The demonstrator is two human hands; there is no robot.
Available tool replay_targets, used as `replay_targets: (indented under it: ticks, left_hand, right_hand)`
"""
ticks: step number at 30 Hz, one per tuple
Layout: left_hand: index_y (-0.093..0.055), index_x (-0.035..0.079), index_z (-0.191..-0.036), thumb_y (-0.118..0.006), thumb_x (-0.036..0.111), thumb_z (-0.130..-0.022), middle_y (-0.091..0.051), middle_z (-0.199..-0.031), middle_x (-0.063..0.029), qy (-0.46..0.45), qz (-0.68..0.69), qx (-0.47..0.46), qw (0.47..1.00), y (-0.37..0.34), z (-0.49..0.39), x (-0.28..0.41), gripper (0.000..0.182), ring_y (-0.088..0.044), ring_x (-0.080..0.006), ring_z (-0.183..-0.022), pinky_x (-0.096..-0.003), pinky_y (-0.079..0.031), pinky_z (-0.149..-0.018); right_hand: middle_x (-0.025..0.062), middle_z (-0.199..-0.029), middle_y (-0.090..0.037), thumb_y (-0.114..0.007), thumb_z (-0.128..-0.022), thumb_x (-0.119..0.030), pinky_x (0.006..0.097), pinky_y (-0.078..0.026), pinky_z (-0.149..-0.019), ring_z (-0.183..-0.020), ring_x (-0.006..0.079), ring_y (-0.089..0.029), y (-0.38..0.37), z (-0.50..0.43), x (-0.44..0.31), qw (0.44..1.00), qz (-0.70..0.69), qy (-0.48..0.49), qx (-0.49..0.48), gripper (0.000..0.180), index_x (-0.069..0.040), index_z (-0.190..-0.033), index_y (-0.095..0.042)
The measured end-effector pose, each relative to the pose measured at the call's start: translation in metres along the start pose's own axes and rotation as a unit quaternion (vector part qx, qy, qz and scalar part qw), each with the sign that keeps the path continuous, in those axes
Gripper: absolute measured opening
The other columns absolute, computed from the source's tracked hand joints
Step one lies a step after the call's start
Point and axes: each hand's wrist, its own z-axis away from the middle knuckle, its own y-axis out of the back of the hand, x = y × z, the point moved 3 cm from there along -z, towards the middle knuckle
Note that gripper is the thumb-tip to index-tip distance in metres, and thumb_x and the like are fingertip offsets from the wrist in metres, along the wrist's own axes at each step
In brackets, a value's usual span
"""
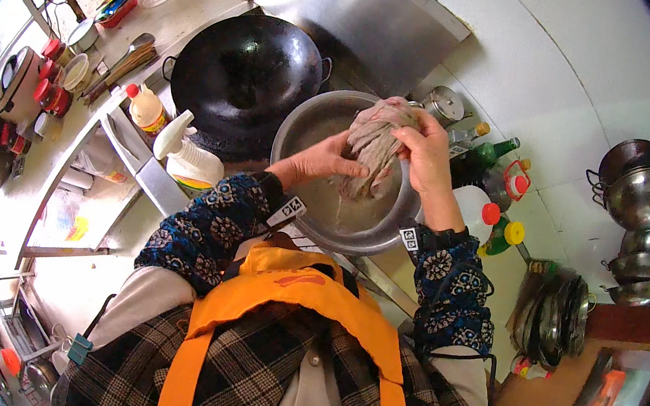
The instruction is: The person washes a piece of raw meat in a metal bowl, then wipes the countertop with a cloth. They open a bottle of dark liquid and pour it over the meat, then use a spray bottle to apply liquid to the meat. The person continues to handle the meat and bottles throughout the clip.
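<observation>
A wet, bunched cloth (378,142), greyish with pinkish patches, is held above a wide metal basin (293,130). My left hand (325,159) grips its left side, thumb across the lower folds. My right hand (428,152) holds the cloth's upper right part between thumb and fingers. Below the cloth a thin trickle runs down into the basin, where cloudy water (330,207) stands. A large black wok (246,73) sits just left of the basin, on the stove.
Left of me stand a white spray bottle (196,163) and a sauce bottle (147,109). Right of the basin are a metal canister (445,104), a green glass bottle (500,148) and a white jug (474,205). Metal pans (640,197) hang at the right wall.
</observation>
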Motion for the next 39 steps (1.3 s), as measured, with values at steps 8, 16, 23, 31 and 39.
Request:
replay_targets:
  ticks: [8,16,23,31,39]
  left_hand:
    - [-0.045,0.009,-0.141,-0.076,0.024,-0.089,-0.058,-0.126,-0.0038,0.016,0.009,0.03,0.999,-0.014,0.003,-0.026,0.062,-0.056,-0.0175,-0.118,-0.034,-0.042,-0.104]
    - [-0.053,0.012,-0.129,-0.071,0.025,-0.09,-0.061,-0.109,-0.0029,0.068,0.097,0.107,0.987,-0.023,-0.001,-0.034,0.045,-0.061,-0.0157,-0.097,-0.0348,-0.052,-0.079]
    - [-0.056,0.013,-0.128,-0.053,0.044,-0.101,-0.064,-0.117,-0.0056,0.082,0.37,0.037,0.925,-0.034,0.005,-0.031,0.042,-0.061,-0.0209,-0.105,-0.0353,-0.052,-0.082]
    - [-0.063,0.015,-0.121,-0.054,0.04,-0.103,-0.067,-0.113,-0.0046,0.091,0.4,0.146,0.9,-0.014,0.002,-0.033,0.032,-0.063,-0.0214,-0.104,-0.0386,-0.051,-0.093]
    - [-0.059,0.011,-0.123,-0.063,0.032,-0.097,-0.065,-0.104,-0.0074,0.093,0.483,0.058,0.869,-0.04,0.004,-0.036,0.033,-0.06,-0.021,-0.083,-0.025,-0.045,-0.053]
  right_hand:
    - [0.0029,-0.084,-0.064,-0.064,-0.083,-0.004,0.0225,-0.044,-0.051,-0.061,0.0097,-0.057,-0.009,-0.021,-0.018,0.99,-0.139,0.016,0.033,0.015,-0.003,-0.098,-0.062]
    - [0.0092,-0.107,-0.067,-0.054,-0.085,0.0,0.0289,-0.056,-0.057,-0.079,0.0187,-0.066,-0.011,-0.038,-0.003,0.972,-0.229,-0.022,0.056,0.038,-0.006,-0.122,-0.059]
    - [0.007,-0.105,-0.065,-0.058,-0.079,0.002,0.0299,-0.056,-0.071,-0.096,0.0183,-0.066,-0.007,-0.019,0.004,0.999,-0.001,0.008,0.052,0.043,-0.005,-0.121,-0.057]
    - [0.0084,-0.115,-0.067,-0.063,-0.086,-0.001,0.0365,-0.051,-0.092,-0.105,0.0197,-0.064,-0.032,0.057,0.036,0.857,0.422,0.28,-0.097,0.028,-0.006,-0.113,-0.065]
    - [0.013,-0.142,-0.049,-0.064,-0.094,-0.05,0.0411,-0.048,-0.102,-0.129,0.0258,-0.051,-0.005,0.023,0.076,0.948,-0.282,-0.1,-0.109,0.076,-0.01,-0.152,-0.035]
